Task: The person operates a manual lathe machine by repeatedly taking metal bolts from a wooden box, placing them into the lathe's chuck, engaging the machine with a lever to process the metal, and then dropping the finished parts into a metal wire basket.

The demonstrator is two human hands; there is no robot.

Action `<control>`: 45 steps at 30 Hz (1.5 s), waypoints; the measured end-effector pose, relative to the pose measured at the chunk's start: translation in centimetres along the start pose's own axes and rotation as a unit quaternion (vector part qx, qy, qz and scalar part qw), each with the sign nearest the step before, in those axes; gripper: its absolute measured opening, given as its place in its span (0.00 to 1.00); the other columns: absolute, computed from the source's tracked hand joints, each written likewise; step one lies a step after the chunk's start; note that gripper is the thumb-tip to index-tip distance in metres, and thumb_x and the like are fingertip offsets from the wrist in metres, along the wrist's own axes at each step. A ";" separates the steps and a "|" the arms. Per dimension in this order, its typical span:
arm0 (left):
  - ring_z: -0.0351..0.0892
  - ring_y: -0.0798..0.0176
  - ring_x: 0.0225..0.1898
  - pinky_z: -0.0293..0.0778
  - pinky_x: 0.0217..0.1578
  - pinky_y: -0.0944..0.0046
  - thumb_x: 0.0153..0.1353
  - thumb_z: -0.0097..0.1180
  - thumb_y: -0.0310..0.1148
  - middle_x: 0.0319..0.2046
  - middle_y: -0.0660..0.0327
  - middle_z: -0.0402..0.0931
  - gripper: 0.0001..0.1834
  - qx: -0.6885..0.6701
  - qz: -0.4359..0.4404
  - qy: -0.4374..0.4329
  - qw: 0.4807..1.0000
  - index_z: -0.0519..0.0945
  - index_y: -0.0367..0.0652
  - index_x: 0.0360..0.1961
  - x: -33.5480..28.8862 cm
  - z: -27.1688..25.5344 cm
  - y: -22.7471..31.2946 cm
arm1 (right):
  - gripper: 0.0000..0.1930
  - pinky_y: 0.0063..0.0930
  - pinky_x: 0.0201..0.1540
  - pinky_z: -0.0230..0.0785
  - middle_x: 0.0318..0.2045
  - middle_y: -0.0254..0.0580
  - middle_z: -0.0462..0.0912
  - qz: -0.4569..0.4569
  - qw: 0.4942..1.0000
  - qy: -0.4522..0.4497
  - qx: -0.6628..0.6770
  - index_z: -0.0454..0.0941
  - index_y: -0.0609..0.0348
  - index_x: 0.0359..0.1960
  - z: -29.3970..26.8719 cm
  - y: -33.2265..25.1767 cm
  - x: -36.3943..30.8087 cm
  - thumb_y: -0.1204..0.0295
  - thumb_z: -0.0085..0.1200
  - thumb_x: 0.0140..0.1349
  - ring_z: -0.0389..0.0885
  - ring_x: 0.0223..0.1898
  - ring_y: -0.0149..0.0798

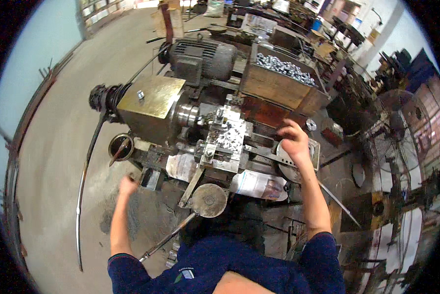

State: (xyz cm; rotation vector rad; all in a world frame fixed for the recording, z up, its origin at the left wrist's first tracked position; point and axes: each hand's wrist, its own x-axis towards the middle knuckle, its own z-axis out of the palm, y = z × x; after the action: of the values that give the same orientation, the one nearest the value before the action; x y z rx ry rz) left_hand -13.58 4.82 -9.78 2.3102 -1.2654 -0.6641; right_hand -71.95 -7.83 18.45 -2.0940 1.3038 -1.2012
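A small lathe-like machine stands before me, with a shiny spindle (187, 115) and a metal slide (225, 134) strewn with chips. My left hand (128, 185) is closed beside a small metal tray (152, 179) at the machine's lower left. Something small and dark shows at its fingertips, too blurred to name. My right hand (294, 142) hovers over the right end of the machine, near a flat bar with holes (266, 155). Its fingers are loosely bent and apart from the thumb, with nothing visible in them.
A wooden box (273, 84) of small shiny metal parts stands behind the slide, right of an electric motor (202, 59). One metal part (140, 94) lies on a brass-coloured cover (151, 102). A dark pot (121, 147), a long rod (85, 186) and a standing fan (396, 130) flank the machine.
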 end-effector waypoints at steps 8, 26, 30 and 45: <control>0.77 0.55 0.39 0.72 0.37 0.55 0.45 0.58 0.42 0.33 0.60 0.78 0.20 0.438 0.184 -0.081 0.876 0.76 0.56 0.43 1.2 -1.1 6.4 | 0.14 0.27 0.41 0.69 0.42 0.49 0.77 0.265 0.945 0.073 -0.177 0.80 0.63 0.29 -11.7 9.5 -14.3 0.74 0.52 0.35 0.79 0.37 0.40; 0.79 0.61 0.19 0.75 0.25 0.64 0.45 0.58 0.33 0.24 0.54 0.79 0.20 0.074 -0.123 -0.155 0.977 0.76 0.39 0.42 -6.7 -3.3 -6.0 | 0.20 0.44 0.32 0.71 0.24 0.54 0.77 0.455 0.749 -0.017 -0.481 0.71 0.61 0.28 -12.6 7.9 -38.2 0.64 0.59 0.31 0.77 0.28 0.57; 0.79 0.61 0.17 0.74 0.21 0.63 0.47 0.55 0.30 0.22 0.53 0.78 0.19 0.075 -0.111 -0.170 0.976 0.75 0.35 0.43 -7.7 -3.0 -5.9 | 0.19 0.47 0.35 0.67 0.23 0.60 0.76 0.465 0.797 0.016 -0.385 0.74 0.64 0.30 -8.8 4.6 -38.6 0.66 0.52 0.33 0.75 0.30 0.60; 0.79 0.52 0.32 0.73 0.35 0.58 0.47 0.56 0.37 0.32 0.50 0.78 0.22 0.124 0.025 -0.066 0.990 0.76 0.39 0.45 -2.4 -1.6 3.2 | 0.16 0.44 0.34 0.69 0.25 0.54 0.79 0.521 0.751 -0.066 -0.401 0.78 0.54 0.26 -8.6 2.9 -35.7 0.61 0.53 0.34 0.77 0.31 0.56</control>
State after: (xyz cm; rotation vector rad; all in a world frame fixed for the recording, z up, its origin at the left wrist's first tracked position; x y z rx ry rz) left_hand -15.86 5.47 -6.23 2.4561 -1.5382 -0.6858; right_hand -87.61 22.63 4.82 -1.2584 2.6513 0.0498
